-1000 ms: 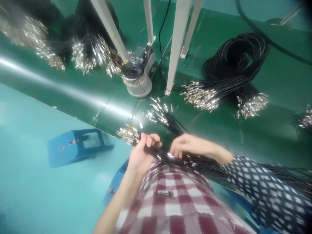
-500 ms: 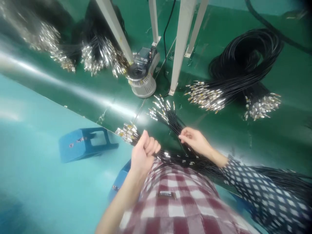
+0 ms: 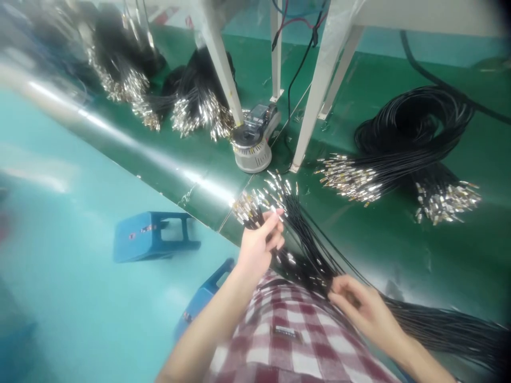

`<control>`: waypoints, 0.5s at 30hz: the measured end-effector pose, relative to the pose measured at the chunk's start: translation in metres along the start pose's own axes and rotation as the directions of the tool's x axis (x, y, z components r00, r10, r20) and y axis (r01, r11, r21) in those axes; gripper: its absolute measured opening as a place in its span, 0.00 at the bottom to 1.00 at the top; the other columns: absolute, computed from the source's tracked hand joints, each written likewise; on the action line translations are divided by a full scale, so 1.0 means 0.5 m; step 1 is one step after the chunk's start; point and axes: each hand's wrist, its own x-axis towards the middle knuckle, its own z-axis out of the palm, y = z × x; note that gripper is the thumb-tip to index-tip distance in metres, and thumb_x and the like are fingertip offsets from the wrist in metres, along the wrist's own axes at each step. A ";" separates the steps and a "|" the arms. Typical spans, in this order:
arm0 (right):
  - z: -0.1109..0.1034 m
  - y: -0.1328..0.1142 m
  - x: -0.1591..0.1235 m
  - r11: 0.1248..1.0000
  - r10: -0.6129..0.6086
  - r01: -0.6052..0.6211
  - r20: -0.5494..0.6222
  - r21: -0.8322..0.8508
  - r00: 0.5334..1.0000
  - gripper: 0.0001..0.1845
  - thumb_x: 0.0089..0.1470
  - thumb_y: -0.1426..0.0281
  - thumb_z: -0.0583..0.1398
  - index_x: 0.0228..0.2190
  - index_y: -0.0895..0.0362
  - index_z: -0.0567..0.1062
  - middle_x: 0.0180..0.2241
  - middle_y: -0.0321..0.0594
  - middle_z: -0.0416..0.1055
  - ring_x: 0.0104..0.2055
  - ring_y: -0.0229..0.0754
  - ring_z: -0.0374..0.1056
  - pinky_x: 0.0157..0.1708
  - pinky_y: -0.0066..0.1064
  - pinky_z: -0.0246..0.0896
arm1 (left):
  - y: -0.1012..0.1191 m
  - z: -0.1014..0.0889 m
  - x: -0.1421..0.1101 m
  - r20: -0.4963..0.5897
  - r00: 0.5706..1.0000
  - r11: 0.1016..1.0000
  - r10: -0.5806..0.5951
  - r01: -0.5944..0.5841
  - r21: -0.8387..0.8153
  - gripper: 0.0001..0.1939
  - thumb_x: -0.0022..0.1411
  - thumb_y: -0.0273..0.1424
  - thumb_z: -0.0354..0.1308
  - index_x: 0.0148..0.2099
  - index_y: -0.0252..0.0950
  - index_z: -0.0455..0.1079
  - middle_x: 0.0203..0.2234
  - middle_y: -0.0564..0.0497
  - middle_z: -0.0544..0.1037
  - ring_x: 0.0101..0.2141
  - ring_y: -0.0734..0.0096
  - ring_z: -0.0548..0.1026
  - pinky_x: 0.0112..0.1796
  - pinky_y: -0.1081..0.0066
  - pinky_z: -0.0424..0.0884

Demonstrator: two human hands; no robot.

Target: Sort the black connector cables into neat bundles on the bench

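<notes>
Tabletop point(image 3: 399, 244) in glossy green runs diagonally across my head view, with teal floor point(image 3: 72, 191) beyond its near edge at lower left. Red-and-white checked cloth point(image 3: 295, 351) covers the wearer's front at the bottom. White legs point(image 3: 313, 101) stand on the green surface, and on the right I see a big black cable coil point(image 3: 415, 133), its metal ends pointing left. More cable heaps point(image 3: 195, 101) lie at upper left, blurred toward the corner. From the right edge, a long run of black cables point(image 3: 451, 324) reaches toward the right hand. On the floor I see a blue stool point(image 3: 138, 236), tipped on its side, and part of another nearer the cloth. A small round grey machine point(image 3: 251, 151) sits beside the foot of one leg. Between it and the cloth, loose cables point(image 3: 305, 226) fan out just beside the left hand point(image 3: 263, 239), which has its fingers curled around a cable bundle point(image 3: 249, 213) just behind the metal ends. The right hand point(image 3: 359, 306) is half curled, fingertips at the dark cables by the cloth; I can't tell whether it grips any.
</notes>
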 end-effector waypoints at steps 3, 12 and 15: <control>0.012 -0.002 -0.005 0.994 -0.093 0.091 -0.031 -0.052 0.995 0.07 0.62 0.67 0.56 0.31 0.55 0.68 0.25 0.33 0.67 0.23 0.34 0.62 0.24 0.24 0.59 | 0.001 0.006 -0.016 0.001 1.000 0.999 -0.025 0.025 0.029 0.10 0.54 0.31 0.67 0.37 0.29 0.76 0.19 0.56 0.69 0.13 0.90 0.52 0.19 0.76 0.54; 0.018 0.012 -0.028 0.930 -0.282 0.252 -0.080 -0.268 0.956 0.03 0.61 0.71 0.58 0.34 0.55 0.67 0.24 0.33 0.67 0.24 0.35 0.64 0.25 0.27 0.58 | 0.013 0.000 -0.060 0.082 0.996 0.999 -0.042 0.042 -0.004 0.11 0.52 0.33 0.68 0.38 0.32 0.78 0.21 0.57 0.65 0.14 0.89 0.56 0.21 0.74 0.58; 0.006 0.021 -0.044 0.894 -0.310 0.271 -0.054 -0.357 0.949 0.04 0.61 0.72 0.58 0.33 0.55 0.67 0.24 0.33 0.68 0.23 0.36 0.63 0.25 0.29 0.57 | 0.009 -0.007 -0.063 0.111 0.994 1.000 -0.024 0.023 0.009 0.10 0.55 0.32 0.66 0.39 0.34 0.79 0.18 0.59 0.61 0.15 0.88 0.55 0.23 0.74 0.59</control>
